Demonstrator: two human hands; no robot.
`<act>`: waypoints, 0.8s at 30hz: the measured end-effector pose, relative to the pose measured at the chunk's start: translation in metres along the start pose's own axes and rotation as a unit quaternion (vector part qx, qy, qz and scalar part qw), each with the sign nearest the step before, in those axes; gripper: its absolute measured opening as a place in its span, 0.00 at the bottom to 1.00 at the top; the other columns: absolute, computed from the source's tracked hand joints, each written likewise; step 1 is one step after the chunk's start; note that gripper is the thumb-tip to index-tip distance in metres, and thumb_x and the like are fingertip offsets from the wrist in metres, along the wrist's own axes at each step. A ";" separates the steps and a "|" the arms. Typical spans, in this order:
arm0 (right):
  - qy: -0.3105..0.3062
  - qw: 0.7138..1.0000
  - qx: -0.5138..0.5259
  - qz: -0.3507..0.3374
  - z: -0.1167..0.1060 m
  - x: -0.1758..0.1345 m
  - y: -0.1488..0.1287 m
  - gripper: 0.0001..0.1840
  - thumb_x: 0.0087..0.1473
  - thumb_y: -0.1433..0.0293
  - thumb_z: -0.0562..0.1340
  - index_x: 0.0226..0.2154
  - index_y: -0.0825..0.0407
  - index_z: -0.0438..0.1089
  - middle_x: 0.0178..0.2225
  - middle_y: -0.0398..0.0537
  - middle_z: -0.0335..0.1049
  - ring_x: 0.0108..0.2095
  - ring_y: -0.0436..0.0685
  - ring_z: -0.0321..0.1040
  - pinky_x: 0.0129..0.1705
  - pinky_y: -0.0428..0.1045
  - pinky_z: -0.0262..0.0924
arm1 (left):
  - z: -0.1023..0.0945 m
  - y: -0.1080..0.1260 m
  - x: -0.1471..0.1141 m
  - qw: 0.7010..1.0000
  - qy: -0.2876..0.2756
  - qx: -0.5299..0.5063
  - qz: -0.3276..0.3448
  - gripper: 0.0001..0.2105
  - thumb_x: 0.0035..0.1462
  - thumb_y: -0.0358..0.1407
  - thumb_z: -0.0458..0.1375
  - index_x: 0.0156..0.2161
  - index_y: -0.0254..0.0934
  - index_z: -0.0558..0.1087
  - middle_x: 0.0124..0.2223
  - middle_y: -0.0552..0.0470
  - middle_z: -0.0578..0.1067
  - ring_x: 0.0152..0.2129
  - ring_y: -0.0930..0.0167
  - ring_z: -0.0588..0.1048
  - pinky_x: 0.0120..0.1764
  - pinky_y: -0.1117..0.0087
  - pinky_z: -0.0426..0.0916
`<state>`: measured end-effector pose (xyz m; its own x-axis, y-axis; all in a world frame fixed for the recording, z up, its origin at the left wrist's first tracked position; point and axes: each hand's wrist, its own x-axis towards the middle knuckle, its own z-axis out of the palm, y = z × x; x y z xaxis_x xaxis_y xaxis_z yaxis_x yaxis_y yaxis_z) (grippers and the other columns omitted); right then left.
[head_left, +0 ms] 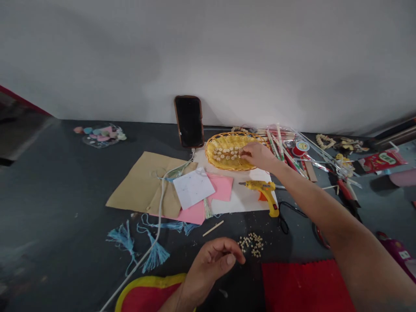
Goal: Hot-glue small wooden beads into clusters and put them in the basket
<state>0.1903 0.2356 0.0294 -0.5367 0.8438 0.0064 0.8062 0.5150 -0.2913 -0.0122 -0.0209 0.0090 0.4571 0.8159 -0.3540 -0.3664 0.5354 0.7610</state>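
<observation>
My right hand [258, 156] reaches into a shallow yellow woven basket [224, 164], its fingers pinched together at the inner right side. Small pale flower-shaped bead pieces [225, 153] lie in the basket, touching or close to those fingertips. Whatever sits in the pinch is too small to make out. Low in the view, my left hand [216, 264] hovers with loosely curled fingers, thumb and forefinger apart and nothing visible between them. Just right of it, a pile of tiny wooden beads [255, 245] is spread on the dark table [81, 242].
A yellow glue gun [264, 190] lies below the basket. A phone [189, 121] leans on the wall, its white cable [160, 208] crossing the table. Papers [194, 188], blue tassels [156, 255], a short stick [213, 228], red felt [305, 286] and pliers [347, 193] lie around.
</observation>
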 end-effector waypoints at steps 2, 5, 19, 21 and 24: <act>-0.004 1.000 -0.005 0.002 -0.001 0.001 0.000 0.06 0.54 0.73 0.61 0.33 0.53 0.75 0.35 0.49 0.75 0.38 0.56 0.70 0.41 0.47 0.60 | 0.000 0.001 0.000 1.000 -0.007 0.003 -0.006 0.13 0.51 0.45 0.63 0.32 0.34 0.77 0.31 0.47 0.76 0.31 0.68 0.71 0.37 0.69 0.61; -0.009 1.000 -0.011 0.005 -0.001 0.003 -0.002 0.06 0.54 0.72 0.61 0.33 0.53 0.75 0.34 0.49 0.75 0.37 0.55 0.70 0.39 0.47 0.60 | 0.001 0.001 0.000 1.000 0.006 -0.006 -0.005 0.13 0.50 0.45 0.64 0.31 0.35 0.77 0.31 0.48 0.76 0.31 0.69 0.71 0.37 0.70 0.61; 0.007 1.000 0.000 0.013 -0.011 0.001 -0.003 0.08 0.55 0.74 0.59 0.36 0.53 0.74 0.38 0.49 0.75 0.38 0.55 0.71 0.40 0.47 0.61 | 0.002 0.001 0.000 1.000 0.004 -0.006 -0.004 0.12 0.50 0.44 0.64 0.32 0.35 0.77 0.31 0.48 0.77 0.31 0.69 0.71 0.37 0.70 0.60; 0.016 1.000 -0.001 0.017 -0.015 -0.001 0.001 0.09 0.56 0.75 0.58 0.37 0.54 0.73 0.40 0.49 0.75 0.40 0.55 0.70 0.42 0.47 0.61 | 0.002 0.001 0.000 1.000 0.004 -0.003 -0.001 0.12 0.50 0.44 0.64 0.31 0.35 0.77 0.31 0.48 0.76 0.31 0.70 0.70 0.36 0.70 0.60; 0.020 0.999 -0.007 0.028 -0.020 -0.004 0.004 0.10 0.56 0.75 0.57 0.39 0.55 0.73 0.42 0.50 0.75 0.42 0.56 0.70 0.43 0.47 0.61 | 0.003 0.000 0.000 1.000 0.009 -0.006 0.002 0.12 0.50 0.44 0.64 0.31 0.36 0.77 0.30 0.49 0.76 0.30 0.70 0.70 0.36 0.71 0.60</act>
<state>0.2010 0.2378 0.0476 -0.4814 0.8761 0.0281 0.8380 0.4694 -0.2784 -0.0099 -0.0214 0.0108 0.4412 0.8216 -0.3608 -0.3784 0.5350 0.7554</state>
